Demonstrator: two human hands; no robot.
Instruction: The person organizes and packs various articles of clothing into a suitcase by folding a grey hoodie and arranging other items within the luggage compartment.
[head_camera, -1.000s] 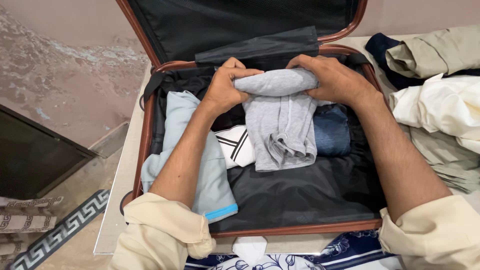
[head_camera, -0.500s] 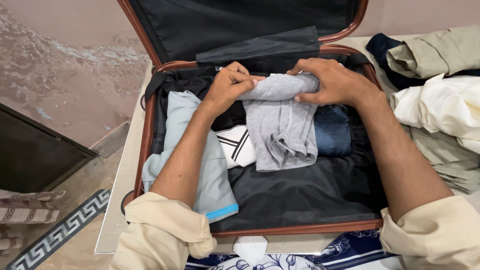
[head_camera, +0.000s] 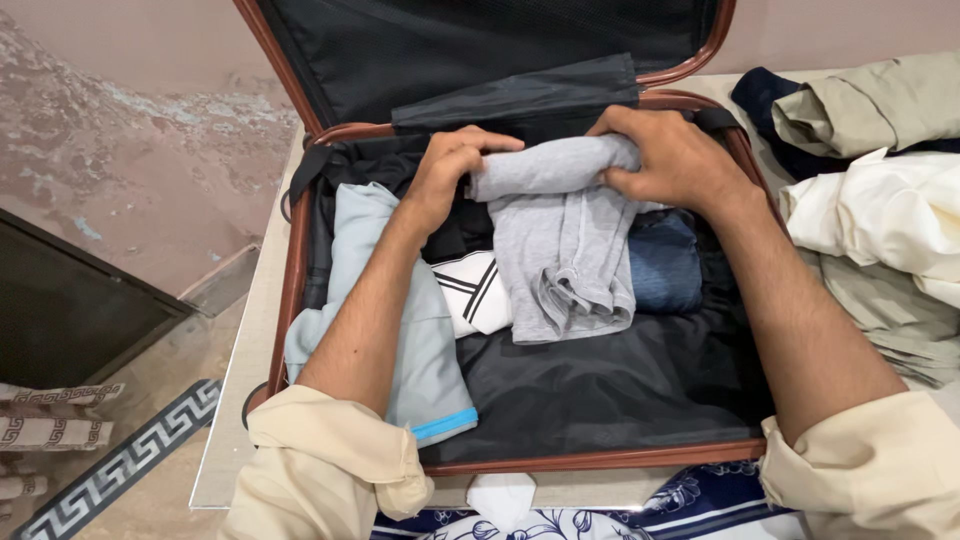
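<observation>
The grey garment (head_camera: 560, 240) lies in the middle of the open suitcase (head_camera: 290, 260), toward its hinge side. Its far end is rolled into a tube whose long axis runs left to right, across the case; the unrolled part trails from that roll toward the person, ending in a rumpled hem with a stitched edge. The cloth is plain mid-grey knit, soft and creased.

The left hand (head_camera: 447, 172) grips the left end of the roll, fingers curled over the top and closed on the fabric. The right hand (head_camera: 672, 158) clasps the right end, fingers wrapped over and tucked under the roll, thumb near the middle.

Just left of the loose part, a white piece with black stripes (head_camera: 472, 292) pokes out from beneath it. To the right, touching its edge, is a folded blue denim piece (head_camera: 665, 262). Further left, under the left forearm, lies a pale blue garment (head_camera: 420, 360) with a bright blue cuff band. Behind the roll a black fabric flap (head_camera: 520, 95) hangs from the raised lid. The near half of the black lining is bare.

Outside the case on the right, cream cloth (head_camera: 880, 220) and olive clothing (head_camera: 870, 105) are heaped on the table (head_camera: 235, 400)
</observation>
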